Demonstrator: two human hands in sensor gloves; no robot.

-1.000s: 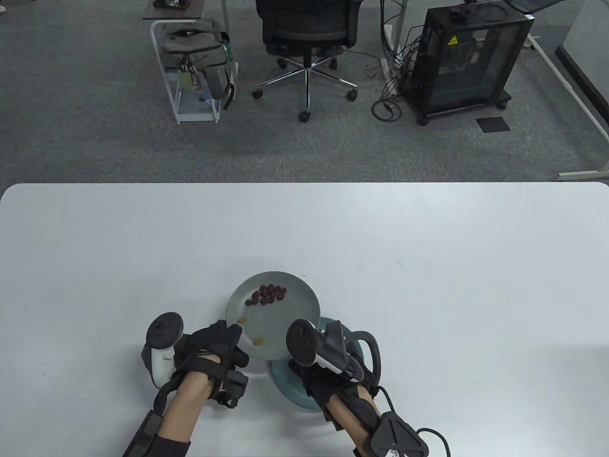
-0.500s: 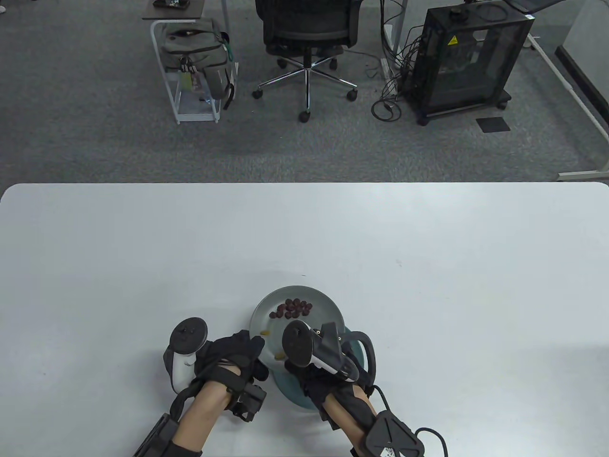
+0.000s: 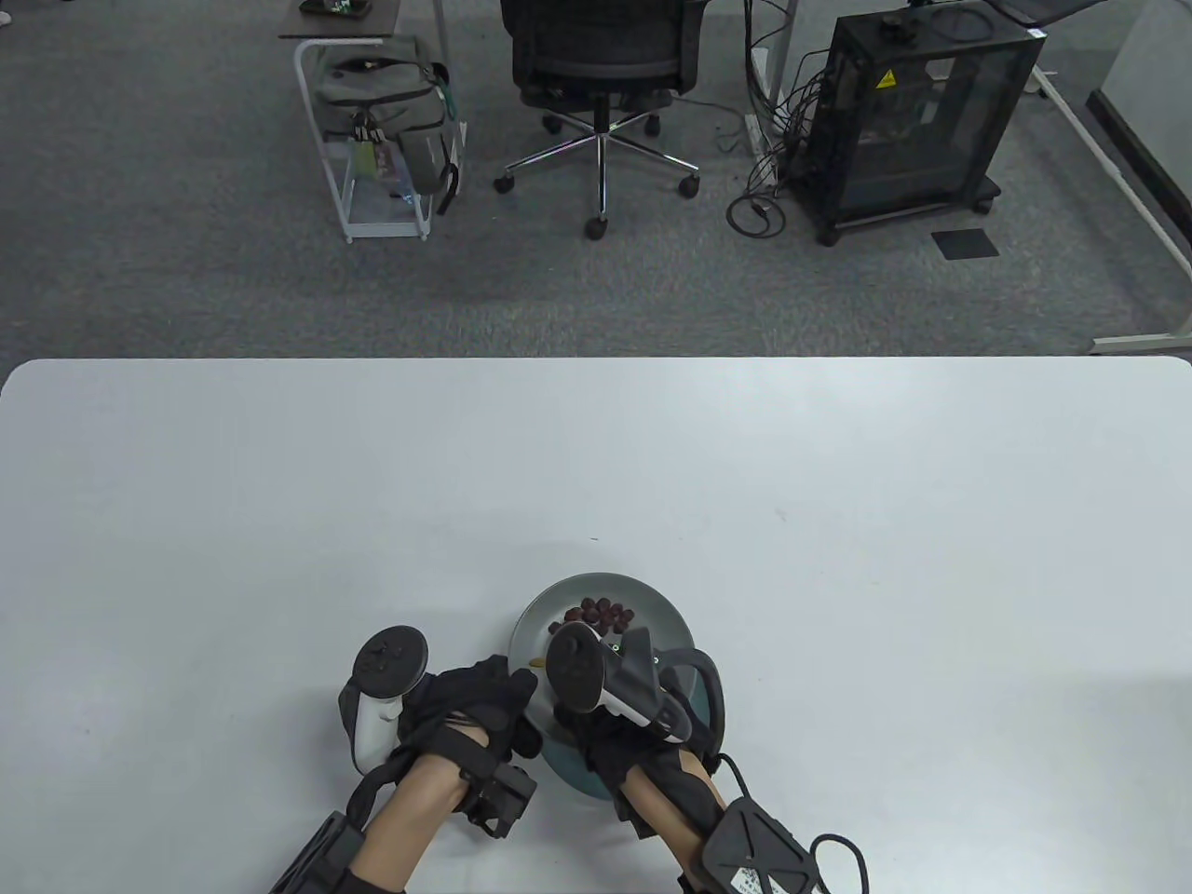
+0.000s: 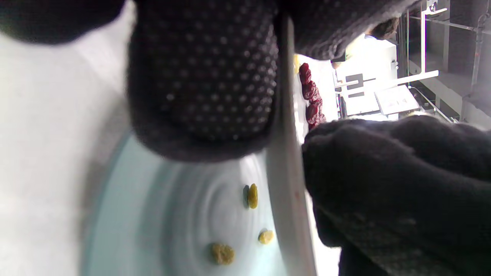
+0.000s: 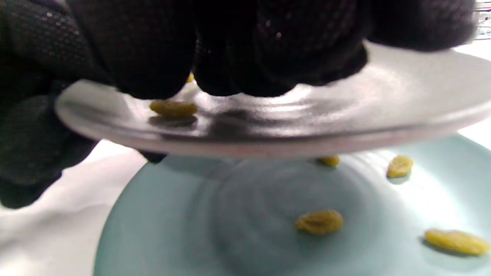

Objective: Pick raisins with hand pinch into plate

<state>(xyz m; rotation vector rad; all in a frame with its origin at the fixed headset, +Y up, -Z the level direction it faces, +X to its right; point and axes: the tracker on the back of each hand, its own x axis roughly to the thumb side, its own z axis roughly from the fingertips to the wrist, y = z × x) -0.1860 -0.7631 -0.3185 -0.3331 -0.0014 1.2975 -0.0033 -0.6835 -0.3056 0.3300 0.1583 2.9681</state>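
Right wrist view shows a yellow raisin on the grey plate, just under the right hand's fingers — bunched narrow, nothing visibly pinched. Below lies the blue plate on the bench; left hand grips the grey plate's rim.

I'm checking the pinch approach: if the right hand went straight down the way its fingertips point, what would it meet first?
Most likely the grey plate itself: the right hand has its fingertips right at its surface beside a yellow raisin; contact is unclear.
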